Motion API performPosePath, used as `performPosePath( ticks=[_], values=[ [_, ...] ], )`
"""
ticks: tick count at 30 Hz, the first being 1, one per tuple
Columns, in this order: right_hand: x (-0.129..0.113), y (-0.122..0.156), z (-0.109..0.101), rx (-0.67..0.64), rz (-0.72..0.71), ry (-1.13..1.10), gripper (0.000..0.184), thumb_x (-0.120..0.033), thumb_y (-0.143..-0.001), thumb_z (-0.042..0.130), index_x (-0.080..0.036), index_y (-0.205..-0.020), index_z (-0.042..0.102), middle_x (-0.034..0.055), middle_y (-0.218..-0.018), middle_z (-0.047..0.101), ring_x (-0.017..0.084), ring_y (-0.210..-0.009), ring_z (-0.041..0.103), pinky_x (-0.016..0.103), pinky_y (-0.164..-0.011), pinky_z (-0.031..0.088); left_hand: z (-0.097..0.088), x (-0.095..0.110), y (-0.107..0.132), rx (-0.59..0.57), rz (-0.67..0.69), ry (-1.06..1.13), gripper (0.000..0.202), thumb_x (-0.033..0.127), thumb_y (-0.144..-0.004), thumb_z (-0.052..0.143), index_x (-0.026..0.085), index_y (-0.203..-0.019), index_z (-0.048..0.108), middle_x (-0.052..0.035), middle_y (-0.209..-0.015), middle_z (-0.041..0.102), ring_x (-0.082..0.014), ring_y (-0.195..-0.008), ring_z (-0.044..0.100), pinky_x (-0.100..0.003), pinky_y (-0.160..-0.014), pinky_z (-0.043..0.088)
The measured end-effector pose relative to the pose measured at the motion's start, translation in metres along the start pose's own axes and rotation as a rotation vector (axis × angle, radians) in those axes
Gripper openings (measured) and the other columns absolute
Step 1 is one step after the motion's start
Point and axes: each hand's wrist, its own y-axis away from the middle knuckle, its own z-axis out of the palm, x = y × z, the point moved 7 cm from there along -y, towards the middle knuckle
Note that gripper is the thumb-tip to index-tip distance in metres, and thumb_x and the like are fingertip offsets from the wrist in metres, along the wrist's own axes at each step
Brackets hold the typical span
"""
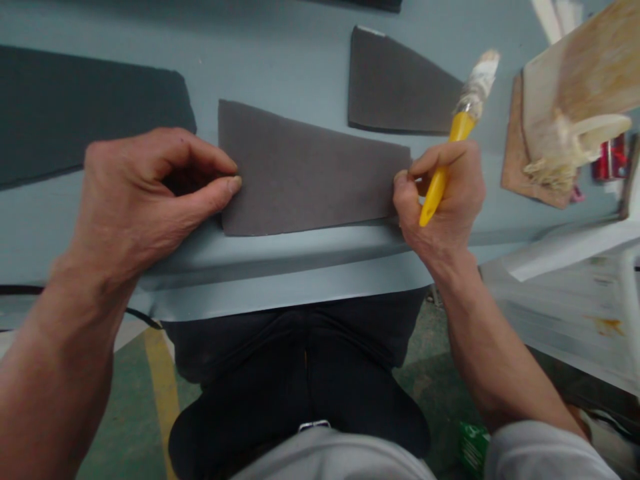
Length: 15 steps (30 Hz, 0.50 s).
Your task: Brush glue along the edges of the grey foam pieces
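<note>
A flat dark grey panel (310,173), tapering towards the right, is held between my two hands over the near edge of the table. My left hand (145,187) pinches its left edge between thumb and finger. At its right end, my right hand (445,190) grips the edge with thumb and index finger. That same hand also carries a paintbrush (460,130), its yellow handle lying across the fingers and its whitened bristles pointing up and away. Behind the panel, a similar grey piece (395,87) lies on the table.
A larger dark panel (85,113) lies at the left of the pale blue table covering (280,40). On the right stand a stained container (585,67) on a brown board (514,153), a crusted pale clump (555,160) and a red can (611,159). A black cable (143,317) hangs at lower left.
</note>
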Motion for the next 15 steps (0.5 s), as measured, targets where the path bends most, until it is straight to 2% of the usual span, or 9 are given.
performPosePath(
  ticks=[3, 6, 9, 13, 15],
  values=[
    [0.0051, 0.0010, 0.0047, -0.067, 0.060, -0.008, 0.012, -0.040, -0.097, 0.066, -0.033, -0.103, 0.058, 0.0052, -0.096, 0.068, 0.031, -0.087, 0.070, 0.049, -0.077, 0.058, 0.0012, -0.0008, 0.0005, -0.011, -0.001, 0.011, 0.022, 0.045, -0.097, 0.072, 0.024, -0.102, 0.081, 0.0021, -0.092, 0.077, -0.0159, -0.077, 0.067, -0.034, -0.068, 0.051],
    [0.0031, 0.0005, 0.0040, -0.046, 0.052, 0.008, 0.009, -0.037, -0.097, 0.064, -0.034, -0.099, 0.056, 0.0031, -0.091, 0.068, 0.027, -0.079, 0.067, 0.047, -0.073, 0.057, 0.0024, -0.0008, 0.0010, -0.023, 0.001, 0.014, 0.019, 0.043, -0.098, 0.071, 0.027, -0.103, 0.080, -0.0006, -0.094, 0.078, -0.0196, -0.079, 0.068, -0.038, -0.069, 0.052],
    [-0.0015, -0.0001, 0.0006, -0.002, 0.009, -0.002, 0.013, -0.036, -0.095, 0.065, -0.032, -0.092, 0.052, 0.0009, -0.084, 0.066, 0.024, -0.067, 0.062, 0.045, -0.065, 0.055, 0.0022, 0.0021, 0.0018, -0.012, 0.033, 0.012, 0.018, 0.039, -0.098, 0.071, 0.023, -0.102, 0.080, -0.0018, -0.096, 0.079, -0.0187, -0.081, 0.069, -0.036, -0.072, 0.052],
    [0.0032, 0.0017, 0.0039, -0.103, 0.065, 0.016, 0.010, -0.041, -0.098, 0.065, -0.035, -0.103, 0.059, 0.0026, -0.091, 0.069, 0.030, -0.084, 0.069, 0.049, -0.078, 0.057, 0.0023, 0.0045, 0.0029, -0.001, 0.068, 0.000, 0.016, 0.034, -0.098, 0.073, 0.019, -0.103, 0.079, -0.0018, -0.097, 0.079, -0.0169, -0.084, 0.070, -0.033, -0.076, 0.053],
    [0.0031, 0.0023, 0.0035, -0.117, 0.051, 0.046, 0.008, -0.039, -0.099, 0.065, -0.036, -0.103, 0.059, 0.0023, -0.090, 0.071, 0.029, -0.084, 0.069, 0.049, -0.080, 0.058, 0.0022, 0.0041, 0.0031, 0.005, 0.073, -0.007, 0.016, 0.035, -0.097, 0.074, 0.021, -0.103, 0.079, -0.0007, -0.096, 0.078, -0.0166, -0.084, 0.070, -0.033, -0.076, 0.052]
  ],
)
